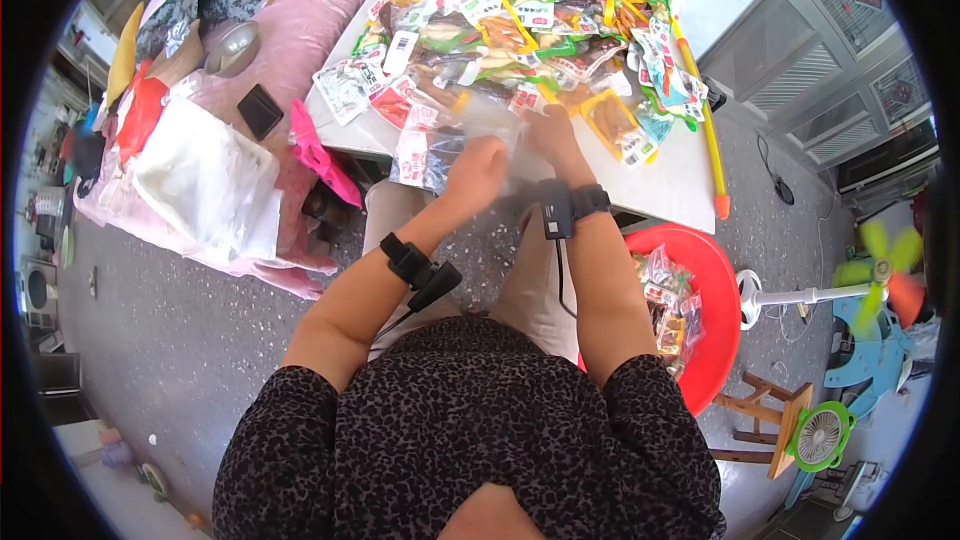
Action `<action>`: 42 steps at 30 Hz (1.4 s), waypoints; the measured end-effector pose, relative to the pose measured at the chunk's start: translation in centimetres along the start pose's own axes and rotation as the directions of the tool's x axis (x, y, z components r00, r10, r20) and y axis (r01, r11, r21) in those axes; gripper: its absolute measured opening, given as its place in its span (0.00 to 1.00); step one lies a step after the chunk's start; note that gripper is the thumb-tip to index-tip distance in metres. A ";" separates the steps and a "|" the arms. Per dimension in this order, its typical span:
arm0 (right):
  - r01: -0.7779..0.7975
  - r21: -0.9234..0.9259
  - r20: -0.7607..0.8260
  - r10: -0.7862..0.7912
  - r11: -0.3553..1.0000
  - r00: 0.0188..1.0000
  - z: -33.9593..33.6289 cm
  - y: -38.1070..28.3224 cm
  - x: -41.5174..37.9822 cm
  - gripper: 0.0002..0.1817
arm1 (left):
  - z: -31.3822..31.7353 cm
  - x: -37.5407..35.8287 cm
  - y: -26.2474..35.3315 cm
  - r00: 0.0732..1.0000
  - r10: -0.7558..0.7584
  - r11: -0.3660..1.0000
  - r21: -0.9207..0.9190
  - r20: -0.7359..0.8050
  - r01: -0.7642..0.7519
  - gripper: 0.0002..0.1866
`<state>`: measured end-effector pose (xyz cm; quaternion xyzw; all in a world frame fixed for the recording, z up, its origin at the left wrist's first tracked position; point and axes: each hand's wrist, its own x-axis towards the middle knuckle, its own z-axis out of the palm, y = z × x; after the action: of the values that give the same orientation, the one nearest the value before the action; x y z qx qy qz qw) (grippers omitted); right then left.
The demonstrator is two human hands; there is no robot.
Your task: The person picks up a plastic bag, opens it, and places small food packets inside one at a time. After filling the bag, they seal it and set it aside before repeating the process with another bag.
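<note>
My left hand (477, 172) is closed at the front edge of the white table (655, 185), beside a blurred clear plastic bag (492, 122). To its right, my right hand (556, 138) has its fingers bent at the other side of that bag. Motion blur hides how the bag sits in the fingers. A big pile of packaged snacks (500, 30) covers the table beyond both hands. Just left of my left hand, a red, white and clear packet (413, 155) lies at the table edge. A yellow packet (612, 123) lies right of my right hand.
A red tub (712, 310) holding packets stands on the floor at the right. A yellow stick (708, 130) lies along the table's right edge. A pink-covered surface (290, 60) with a white plastic-lined container (205, 175) is at the left. A green-bladed fan (880, 270) stands far right.
</note>
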<state>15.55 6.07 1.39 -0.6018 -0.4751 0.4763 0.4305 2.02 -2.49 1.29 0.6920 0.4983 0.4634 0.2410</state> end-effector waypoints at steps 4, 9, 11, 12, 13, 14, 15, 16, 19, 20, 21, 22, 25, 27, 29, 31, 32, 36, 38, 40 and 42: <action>0.130 0.246 0.001 -0.134 0.961 0.991 1.2 2.7 2.7 0.27 | 0.2 0.2 -0.5 0.996 -0.074 0.994 -0.074 0.047 0.077 0.05; 0.278 0.456 -0.158 -0.230 0.846 0.960 1.7 2.6 2.5 0.20 | 0.2 0.2 -0.9 0.995 -0.090 0.990 -0.103 0.041 0.094 0.05; 0.367 0.423 -0.241 -0.288 0.828 0.927 0.4 0.5 1.3 0.18 | 0.1 0.2 -0.9 0.996 -0.082 0.990 -0.108 0.035 0.086 0.05; 0.429 0.363 -0.295 -0.334 0.827 0.895 -0.8 0.0 1.0 0.17 | 0.1 0.1 -0.8 0.996 -0.079 0.990 -0.111 0.033 0.083 0.05; 0.486 0.298 -0.346 -0.381 0.822 0.857 -2.0 -0.9 0.6 0.16 | 0.0 0.1 -0.6 0.996 -0.080 0.992 -0.100 0.037 0.083 0.05; 0.472 0.354 -0.343 -0.357 0.807 0.869 -3.4 -1.9 0.0 0.15 | -0.1 0.2 -0.4 0.996 -0.076 0.993 -0.090 0.044 0.080 0.05; 0.459 0.408 -0.341 -0.334 0.789 0.879 -4.7 -3.3 -0.8 0.15 | -0.1 0.2 -0.2 0.996 -0.071 0.994 -0.080 0.051 0.075 0.05; 0.446 0.461 -0.338 -0.312 0.767 0.888 -6.0 -4.3 -1.3 0.14 | 0.0 0.2 -0.2 0.996 -0.076 0.993 -0.081 0.048 0.080 0.05; 0.374 0.363 -0.224 -0.310 0.854 0.924 -9.5 -5.6 -1.2 0.13 | 0.4 0.3 -0.2 0.995 -0.093 0.991 -0.090 0.047 0.097 0.05; 0.333 0.335 -0.196 -0.280 0.882 0.940 -9.8 -5.9 -1.1 0.14 | 0.4 0.4 -0.3 0.994 -0.099 0.990 -0.093 0.055 0.104 0.06; 0.290 0.306 -0.168 -0.249 0.907 0.954 -9.9 -6.2 -1.1 0.14 | 0.6 0.5 -0.4 0.992 -0.106 0.989 -0.095 0.062 0.111 0.06; 0.248 0.276 -0.141 -0.216 0.929 0.966 -10.0 -6.4 -0.9 0.14 | 0.7 0.5 -0.5 0.992 -0.108 0.989 -0.095 0.067 0.115 0.06; 0.267 0.015 -0.160 -0.261 0.964 0.952 -9.0 -5.1 0.8 0.12 | 1.1 0.7 -1.0 0.991 -0.110 0.989 -0.093 0.076 0.117 0.06; 0.507 -0.605 -0.130 -0.704 0.614 0.699 -9.6 1.1 6.7 0.13 | 1.5 0.8 -1.7 0.992 -0.102 0.990 -0.090 0.077 0.109 0.07; 0.397 -0.638 -0.195 -0.638 0.660 0.745 -8.8 1.0 5.8 0.15 | 1.6 1.1 -1.6 0.987 -0.140 0.987 -0.066 0.082 0.146 0.07; 0.377 -0.665 -0.154 -0.612 0.645 0.776 -9.0 2.2 4.6 0.16 | 1.4 1.2 -1.3 0.985 -0.155 0.986 -0.040 0.081 0.159 0.08; 0.416 -0.671 -0.082 -0.619 0.614 0.781 -9.3 3.2 4.1 0.17 | 1.4 1.2 -1.1 0.986 -0.148 0.988 -0.025 0.080 0.151 0.08; 0.214 -0.774 -0.065 -0.412 0.595 0.909 -7.3 1.6 -3.9 0.20 | 1.8 1.4 -1.4 0.998 -0.032 0.998 0.064 0.049 0.029 0.05; 0.067 -0.875 -0.058 -0.242 0.479 0.968 -6.8 1.5 -5.9 0.22 | 1.9 1.5 -1.4 0.998 -0.035 0.998 0.062 0.052 0.032 0.05; 0.140 -0.910 -0.004 -0.348 0.390 0.938 -6.5 2.6 -6.4 0.24 | 1.9 1.5 -1.4 0.999 -0.004 0.997 0.071 0.033 0.001 0.05; 0.190 -0.894 -0.020 -0.460 0.405 0.888 -6.3 3.8 -6.1 0.22 | 2.0 1.5 -1.6 0.998 0.066 0.994 0.090 -0.006 -0.065 0.05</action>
<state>21.82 -0.98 -0.14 -0.6870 -0.6965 -0.0118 0.2068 3.11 -0.24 -0.26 0.7161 0.4967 0.4512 0.1923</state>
